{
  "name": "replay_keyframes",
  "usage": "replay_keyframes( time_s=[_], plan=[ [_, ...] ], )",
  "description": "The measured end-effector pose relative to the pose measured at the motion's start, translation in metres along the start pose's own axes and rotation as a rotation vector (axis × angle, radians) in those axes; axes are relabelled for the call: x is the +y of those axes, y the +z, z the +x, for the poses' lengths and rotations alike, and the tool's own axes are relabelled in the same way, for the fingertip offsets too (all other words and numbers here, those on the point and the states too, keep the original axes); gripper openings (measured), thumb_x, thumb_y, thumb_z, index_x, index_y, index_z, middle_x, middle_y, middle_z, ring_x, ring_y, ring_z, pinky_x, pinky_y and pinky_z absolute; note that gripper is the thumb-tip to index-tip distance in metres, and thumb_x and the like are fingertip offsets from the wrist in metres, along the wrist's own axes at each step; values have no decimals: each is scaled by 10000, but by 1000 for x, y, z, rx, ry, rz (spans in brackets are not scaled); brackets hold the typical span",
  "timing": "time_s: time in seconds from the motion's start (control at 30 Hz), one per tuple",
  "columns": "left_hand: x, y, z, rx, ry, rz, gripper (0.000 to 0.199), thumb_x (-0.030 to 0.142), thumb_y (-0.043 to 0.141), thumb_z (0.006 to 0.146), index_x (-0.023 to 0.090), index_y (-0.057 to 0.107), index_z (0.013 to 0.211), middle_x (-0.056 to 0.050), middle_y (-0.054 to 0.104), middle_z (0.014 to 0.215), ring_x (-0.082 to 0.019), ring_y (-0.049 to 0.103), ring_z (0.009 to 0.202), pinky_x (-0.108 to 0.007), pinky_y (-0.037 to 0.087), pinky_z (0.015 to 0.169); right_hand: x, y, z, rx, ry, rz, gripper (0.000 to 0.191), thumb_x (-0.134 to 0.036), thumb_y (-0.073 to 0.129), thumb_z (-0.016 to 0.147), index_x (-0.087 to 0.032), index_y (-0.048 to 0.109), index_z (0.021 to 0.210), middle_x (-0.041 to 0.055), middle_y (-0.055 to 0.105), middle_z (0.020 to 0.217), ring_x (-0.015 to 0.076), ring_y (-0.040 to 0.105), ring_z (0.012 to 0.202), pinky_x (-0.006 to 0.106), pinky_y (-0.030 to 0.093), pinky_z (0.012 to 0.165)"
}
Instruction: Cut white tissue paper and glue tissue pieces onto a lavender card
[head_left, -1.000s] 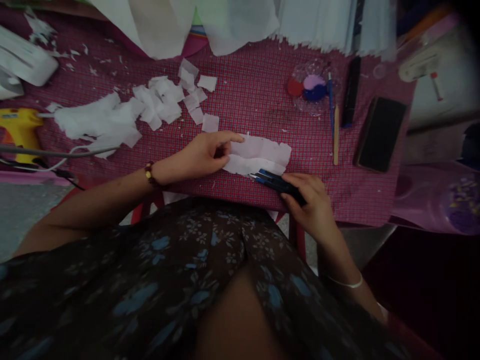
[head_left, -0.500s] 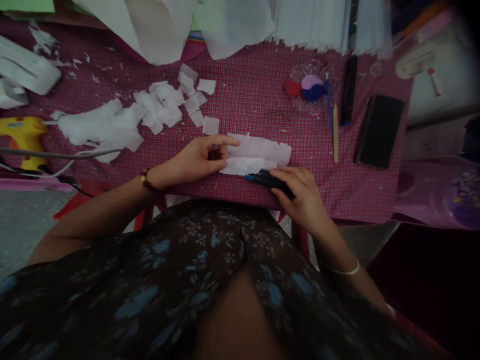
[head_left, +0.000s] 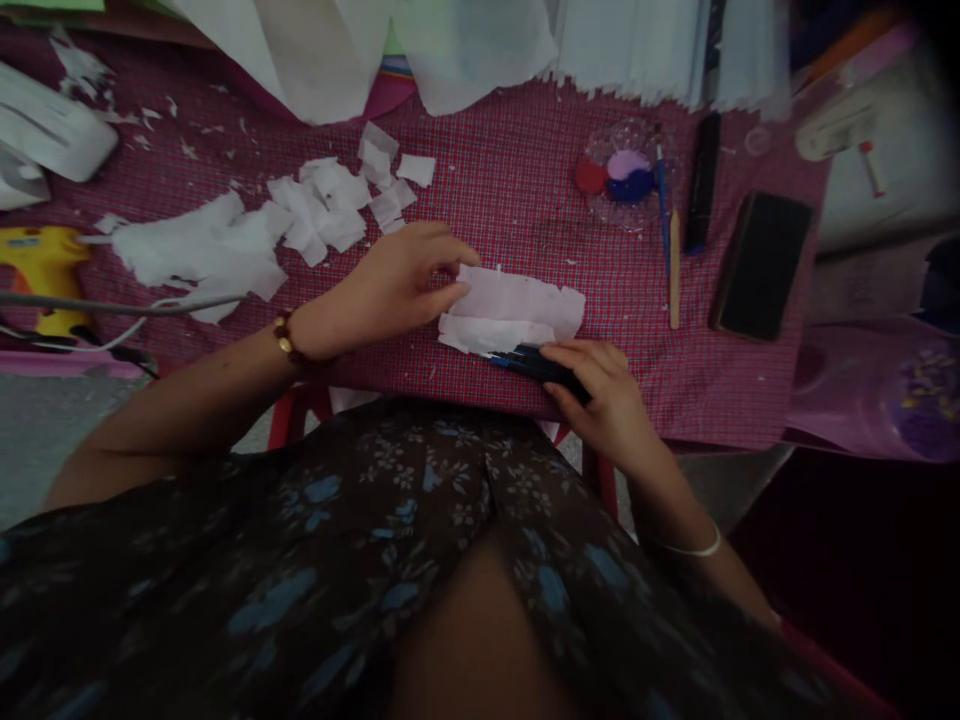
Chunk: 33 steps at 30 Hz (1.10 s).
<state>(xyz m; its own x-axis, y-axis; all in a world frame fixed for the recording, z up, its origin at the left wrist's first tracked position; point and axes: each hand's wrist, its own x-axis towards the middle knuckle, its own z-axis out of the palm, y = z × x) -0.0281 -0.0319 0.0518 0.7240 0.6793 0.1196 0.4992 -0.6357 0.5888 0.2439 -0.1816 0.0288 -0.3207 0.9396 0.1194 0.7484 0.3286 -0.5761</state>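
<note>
Red checked cloth point(head_left: 517, 215) covered the table, with cut paper squares point(head_left: 326, 205) and a yellow glue gun point(head_left: 49, 262) toward the left, and a wooden stick point(head_left: 674, 270) and a dark phone-like slab point(head_left: 761, 265) toward the right. Near the front edge, between the hands, was the paper strip point(head_left: 529, 298), pale and creased, its edges uneven and a lighter band along the side nearest the person. Its long axis ran mostly left to right, the right end slightly nearer the body.

The left hand point(head_left: 394, 285) was at the strip's left end, thumb and forefinger parted at the tips; whether they pressed on the paper was hard to make out. The right hand point(head_left: 604, 395) had its fingers closed around a slim dark tool point(head_left: 536, 364) with blue parts, perhaps scissors, though blur hid its exact shape. That tool lay along the strip's near edge, its tip pointing left and slightly away from the person.
</note>
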Motion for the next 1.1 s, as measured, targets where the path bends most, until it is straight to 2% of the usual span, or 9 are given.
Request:
replay_keyframes(
  time_s=[0.1,0.23,0.37,0.6,0.7,0.77,0.83,0.9,1.1],
  plan=[
    [7,3,17,-111,138,61,370,400,464,972,174,678,1173,-135,689,1114,-274,622,1069,-416,463,970,0,0,1,5,-4,-1,377,-211,592,951,-281,588,1322,89,690,1235,306,617,1128,505,495,944],
    [3,33,33,-260,331,139,494,472,457,973,183,576,1355,-132,572,1432,-315,484,1341,-506,320,1149,-4,-1,2,8,8,1,364,-197,604,946,-269,602,1303,93,696,1216,302,623,1107,496,497,932],
    [-10,56,35,-274,402,169,514,448,492,966,232,497,1432,-87,436,1580,-311,339,1466,-570,148,1218,-9,-1,-4,-5,20,-22,339,-202,596,953,-252,618,1288,109,697,1223,315,622,1112,497,493,914],
    [-9,54,33,-238,386,102,496,386,568,933,232,523,1403,-94,459,1561,-327,349,1474,-564,158,1213,-8,-5,-37,-7,54,-18,345,-177,632,927,-267,616,1260,98,712,1202,310,645,1074,493,506,883],
    [-4,41,34,-153,292,-24,405,398,524,956,216,584,1314,-103,573,1438,-297,473,1369,-505,314,1145,-6,-10,-48,52,103,-3,344,-181,649,918,-278,621,1246,93,725,1172,314,661,1073,506,510,889],
    [0,30,32,-75,157,-126,331,395,474,974,195,645,1175,-114,676,1227,-253,597,1154,-430,446,993,-5,-13,-54,76,127,8,345,-189,650,922,-283,618,1252,95,727,1172,315,664,1084,516,509,900],
    [4,21,30,-61,38,-185,287,358,473,960,172,674,1046,-102,711,1030,-210,633,932,-362,485,826,-4,-14,-57,88,139,20,343,-199,655,923,-281,618,1254,101,726,1179,318,663,1098,523,507,910],
    [7,18,28,-142,-3,-187,236,311,549,892,148,682,998,-80,706,924,-181,622,806,-319,469,733,-2,-15,-59,98,145,24,332,-206,660,920,-275,627,1244,106,727,1174,323,662,1102,527,506,914],
    [13,31,39,-379,109,-24,180,197,639,732,153,684,901,-37,646,838,-151,554,712,-285,426,691,-2,-12,-59,95,144,30,321,-216,657,920,-274,642,1235,111,725,1185,327,660,1106,543,501,925]
  ],
)
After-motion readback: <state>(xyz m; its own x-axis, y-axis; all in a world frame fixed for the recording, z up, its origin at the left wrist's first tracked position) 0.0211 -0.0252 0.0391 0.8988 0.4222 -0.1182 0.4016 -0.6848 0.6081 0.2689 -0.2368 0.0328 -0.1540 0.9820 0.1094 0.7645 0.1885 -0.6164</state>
